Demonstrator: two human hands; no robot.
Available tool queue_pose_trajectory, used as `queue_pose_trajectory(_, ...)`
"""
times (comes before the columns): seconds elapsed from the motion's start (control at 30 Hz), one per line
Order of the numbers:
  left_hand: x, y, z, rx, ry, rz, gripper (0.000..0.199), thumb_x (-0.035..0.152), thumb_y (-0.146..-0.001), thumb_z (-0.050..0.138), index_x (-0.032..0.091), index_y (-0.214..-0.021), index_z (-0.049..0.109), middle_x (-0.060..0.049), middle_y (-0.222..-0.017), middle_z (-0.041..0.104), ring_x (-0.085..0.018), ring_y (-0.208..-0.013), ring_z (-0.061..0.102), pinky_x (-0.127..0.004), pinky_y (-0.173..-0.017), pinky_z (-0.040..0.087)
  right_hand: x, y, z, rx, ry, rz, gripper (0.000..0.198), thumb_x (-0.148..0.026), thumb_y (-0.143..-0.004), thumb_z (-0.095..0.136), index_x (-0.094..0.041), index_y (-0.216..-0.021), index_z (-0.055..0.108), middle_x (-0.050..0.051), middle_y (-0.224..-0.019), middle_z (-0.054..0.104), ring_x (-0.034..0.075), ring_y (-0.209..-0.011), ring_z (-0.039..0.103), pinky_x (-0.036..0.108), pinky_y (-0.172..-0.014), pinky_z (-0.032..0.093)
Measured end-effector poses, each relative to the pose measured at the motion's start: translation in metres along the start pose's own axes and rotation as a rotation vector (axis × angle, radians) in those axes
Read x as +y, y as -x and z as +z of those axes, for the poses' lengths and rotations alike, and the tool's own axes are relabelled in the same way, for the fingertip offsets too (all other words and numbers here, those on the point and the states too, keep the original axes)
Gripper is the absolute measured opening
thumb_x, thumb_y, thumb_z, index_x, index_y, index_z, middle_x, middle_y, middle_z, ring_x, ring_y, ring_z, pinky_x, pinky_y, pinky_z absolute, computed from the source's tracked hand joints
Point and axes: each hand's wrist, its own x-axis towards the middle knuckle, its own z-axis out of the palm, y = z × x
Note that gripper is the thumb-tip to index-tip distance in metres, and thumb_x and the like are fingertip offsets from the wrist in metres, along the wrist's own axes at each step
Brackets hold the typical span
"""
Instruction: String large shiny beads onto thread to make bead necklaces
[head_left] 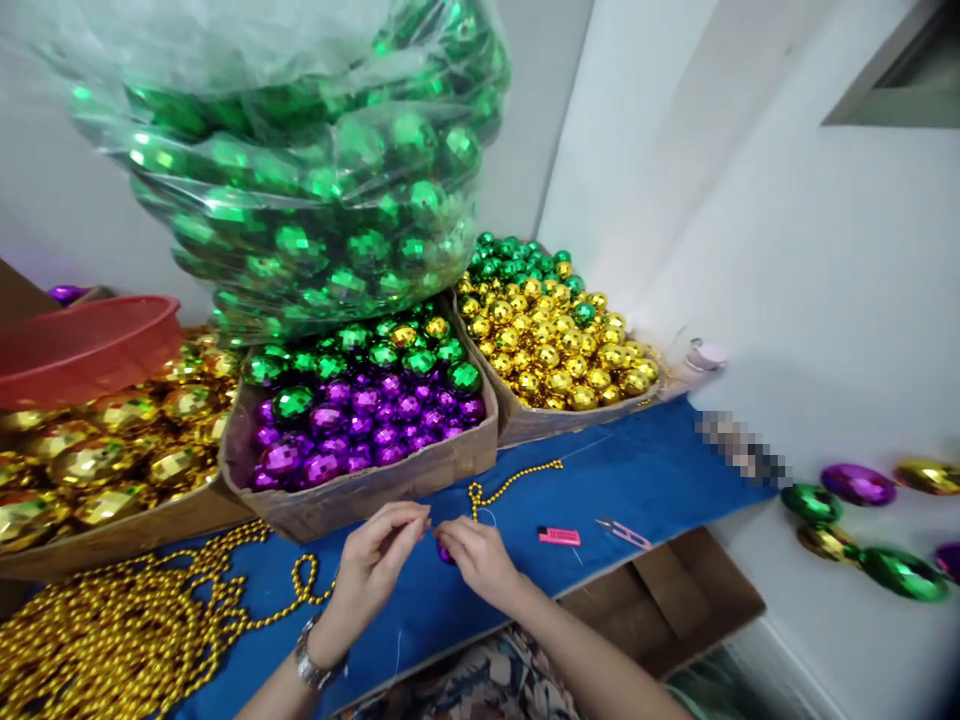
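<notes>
1) Left hand [379,560]: thumb and fingertips pressed together above the table [592,490]; cannot tell whether thread lies between them, too fine to see
2) Right hand [480,562]: just beside the left, fingers bent in, pinching a purple bead [445,552], partly covered by the fingers
3) Gold bead strand [517,480]: runs from behind the right hand toward the far right, thin thread trailing from its end
4) Right of the hands: pink lighter [559,536], then pink-handled snips [625,533], both lying on the blue surface
5) Near left: heap of gold bead strings [112,640], one strand looping out toward the left wrist
6) Far side, behind the hands: cardboard box [390,492] of purple and green beads, clear bag [322,210] of larger green ones above it
7) Either side: left box [142,527], large gold beads; right box [570,427], gold with green at the far end
</notes>
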Motion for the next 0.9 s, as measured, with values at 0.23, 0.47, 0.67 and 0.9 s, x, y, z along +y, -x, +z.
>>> queue_pose_trajectory(0.23, -0.093, 0.014, 0.048, -0.191, -0.181, 0.136, 0.057, 0.031, -0.071, 0.074, 0.020, -0.125, 0.060, -0.017, -0.128, 0.059, -0.033, -0.121, 0.054, -0.052, -0.103, 0.042, -0.016, -0.011, -0.005, 0.016, -0.142, 0.023, 0.031, -0.029, -0.099, 0.033, -0.020, -0.098, 0.064, 0.003, -0.080, 0.069, 0.013, -0.071, 0.064, 0.020, -0.068, 0.050)
queue_pose_trajectory(0.47, -0.077, -0.010, 0.058, -0.056, -0.540, 0.364, 0.043, 0.039, -0.083, 0.062, 0.019, -0.121, 0.057, -0.013, -0.115, 0.057, -0.027, -0.106, 0.059, -0.044, -0.090, 0.053, -0.038, -0.015, -0.074, 0.122, -0.252, 0.061, 0.033, -0.033, -0.100, 0.034, -0.018, -0.100, 0.063, 0.004, -0.089, 0.069, 0.012, -0.081, 0.065, 0.022, -0.075, 0.050)
queue_pose_trajectory(0.67, -0.031, -0.033, 0.076, -0.109, -0.719, 0.566, 0.038, 0.035, -0.088, 0.053, 0.020, -0.123, 0.055, -0.012, -0.113, 0.051, -0.024, -0.096, 0.060, -0.034, -0.075, 0.055, -0.036, -0.001, -0.113, 0.059, -0.172, 0.055, 0.027, -0.030, -0.099, 0.039, -0.018, -0.101, 0.064, 0.004, -0.096, 0.069, 0.012, -0.091, 0.065, 0.022, -0.082, 0.049)
queue_pose_trajectory(0.9, -0.016, -0.037, 0.091, -0.132, -0.678, 0.486, 0.046, 0.050, -0.086, 0.052, 0.018, -0.118, 0.053, -0.011, -0.106, 0.056, -0.027, -0.095, 0.060, -0.038, -0.078, 0.052, -0.048, -0.005, -0.126, 0.222, -0.247, 0.136, 0.027, -0.027, -0.101, 0.037, -0.014, -0.109, 0.060, 0.006, -0.105, 0.068, 0.010, -0.094, 0.065, 0.019, -0.083, 0.051)
